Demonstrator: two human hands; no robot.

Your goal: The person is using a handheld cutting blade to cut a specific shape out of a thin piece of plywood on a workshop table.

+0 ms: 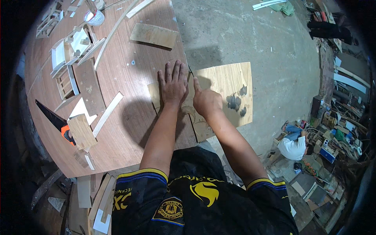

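Observation:
A pale wooden panel point(237, 78) with several dark blotches lies at the table's right edge, its right part jutting out over the floor. My left hand point(173, 86) rests palm down on the panel's left part, fingers stretched out and pointing away from me. Just to its right, my right hand point(207, 102) is closed over the panel, with the index finger extended forward. A thin dark strip point(190, 70) shows ahead of that fingertip. Whatever the curled fingers hold is hidden beneath them.
On the brown table point(113, 150) lie a handsaw point(58, 121) with an orange-and-black handle, a wood offcut point(153, 36), several strips and small wooden frames point(66, 80). A plastic cup point(94, 17) stands farther back. At right, a person in white point(293, 148) crouches beside piled clutter.

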